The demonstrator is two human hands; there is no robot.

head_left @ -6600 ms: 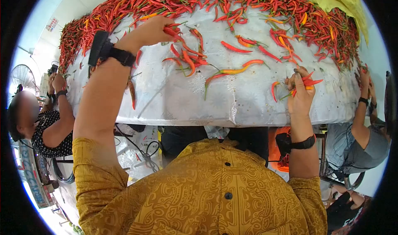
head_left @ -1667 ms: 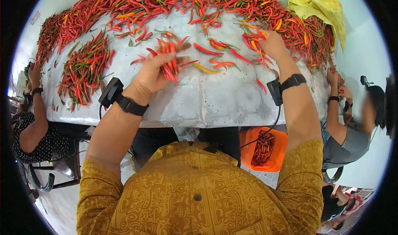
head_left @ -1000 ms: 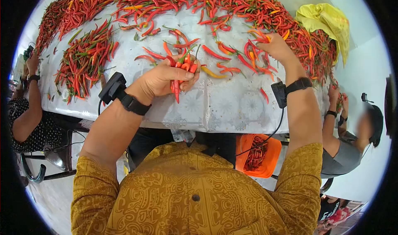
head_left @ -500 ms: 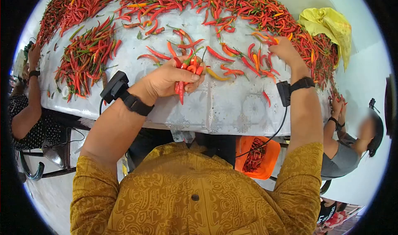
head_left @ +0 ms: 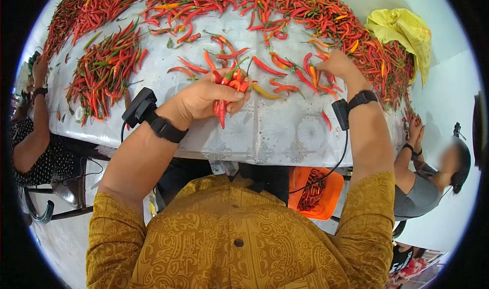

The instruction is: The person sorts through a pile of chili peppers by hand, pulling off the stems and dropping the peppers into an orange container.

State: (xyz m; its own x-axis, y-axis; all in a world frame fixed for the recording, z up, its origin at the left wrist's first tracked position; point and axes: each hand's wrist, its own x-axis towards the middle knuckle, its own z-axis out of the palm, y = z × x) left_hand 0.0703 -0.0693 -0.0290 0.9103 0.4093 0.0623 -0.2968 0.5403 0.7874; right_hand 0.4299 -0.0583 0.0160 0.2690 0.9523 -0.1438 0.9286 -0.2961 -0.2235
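Left hand [head_left: 210,93]: clamped round chilli bunch [head_left: 239,83], likely light, slick, bruisable; best pinched by stems [head_left: 231,72]. Right hand [head_left: 338,65]: by loose chillies [head_left: 313,77], grip unclear.

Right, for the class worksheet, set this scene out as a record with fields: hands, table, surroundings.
Left hand: closed around a bunch of chillies
Right hand: at loose chillies; grip unclear
Tablecloth: silvery, patterned
Far side: long chilli heap
Left side: smaller chilli pile
Far right: crumpled yellow sheeting
Below near edge: orange tub containing red chillies
Others: person at left; person at right
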